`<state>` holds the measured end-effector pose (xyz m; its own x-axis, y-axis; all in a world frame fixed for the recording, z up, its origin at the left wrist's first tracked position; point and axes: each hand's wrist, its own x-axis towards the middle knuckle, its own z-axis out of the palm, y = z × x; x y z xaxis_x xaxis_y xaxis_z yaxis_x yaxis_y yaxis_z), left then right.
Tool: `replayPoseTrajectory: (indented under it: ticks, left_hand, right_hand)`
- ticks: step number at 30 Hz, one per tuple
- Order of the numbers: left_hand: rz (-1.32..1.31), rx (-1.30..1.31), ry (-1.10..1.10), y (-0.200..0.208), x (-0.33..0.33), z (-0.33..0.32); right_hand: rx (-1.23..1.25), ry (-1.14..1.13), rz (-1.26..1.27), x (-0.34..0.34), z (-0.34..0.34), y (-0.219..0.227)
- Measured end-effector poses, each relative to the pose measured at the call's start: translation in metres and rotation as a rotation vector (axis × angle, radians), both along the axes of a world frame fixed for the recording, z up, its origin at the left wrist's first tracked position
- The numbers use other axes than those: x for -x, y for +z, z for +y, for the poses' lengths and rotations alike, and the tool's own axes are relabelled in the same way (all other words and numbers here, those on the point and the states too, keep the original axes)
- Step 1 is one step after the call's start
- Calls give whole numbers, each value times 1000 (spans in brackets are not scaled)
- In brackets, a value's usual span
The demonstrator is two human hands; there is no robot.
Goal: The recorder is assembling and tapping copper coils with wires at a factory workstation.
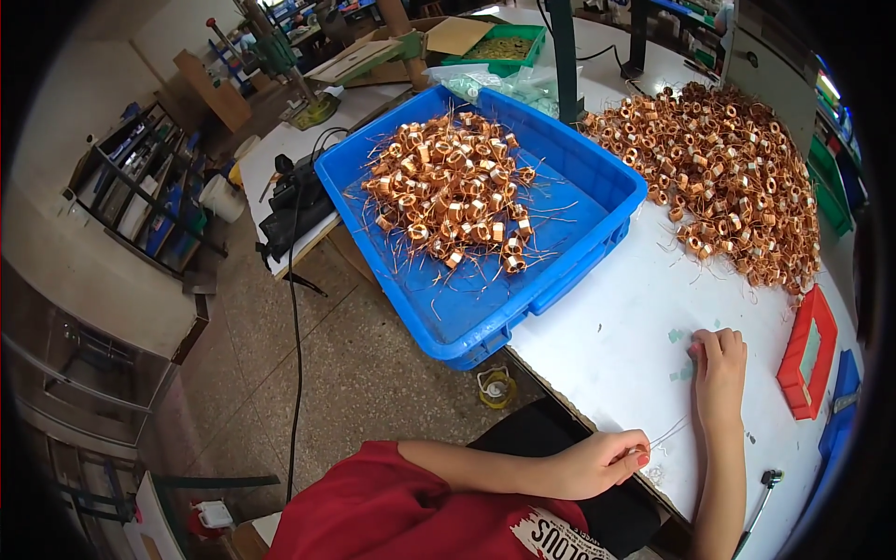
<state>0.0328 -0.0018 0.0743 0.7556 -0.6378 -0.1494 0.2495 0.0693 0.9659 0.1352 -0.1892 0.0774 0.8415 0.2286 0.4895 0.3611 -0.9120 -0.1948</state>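
Observation:
My left hand is closed in a pinch at the table's near edge, and fine pale wire runs out from its fingertips toward my right forearm. Farther up the white table, my right hand rests with its fingers curled down and together. Whatever may be in those fingers is hidden. Small green patches mark the tabletop beside it. Beyond it lies a big heap of copper wire coils with loose wire ends.
A blue tray holding more copper coils juts past the table edge, left of my hands. On the right are a red tray, a blue bin and a metal rod tool. A green tray sits behind.

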Motion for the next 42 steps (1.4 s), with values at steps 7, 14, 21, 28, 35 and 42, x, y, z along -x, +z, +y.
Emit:
replayPoseTrajectory:
  ticks: [7, 14, 21, 28, 35, 42]
  left_hand:
    - [8, 79, 38, -4, 3, -6]
    - [419, 177, -115, 3, -1, -5]
    - [633, 359, -131, 5, 6, -8]
    - [770, 249, -200, 7, -2, -20]
    - [684, 160, -210, 5, -1, -33]
    - [618, 131, -191, 1, 4, -33]
  right_hand:
    - [-172, -5, 188, 8, -12, 13]
    - [-635, -127, 305, 72, -22, 56]
    - [-1181, -167, 267, 152, -4, 50]
    - [-906, -56, 425, 173, -21, 38]
    - [-780, -11, 326, 173, -18, 22]
    - [-603, -34, 182, 172, -12, 15]
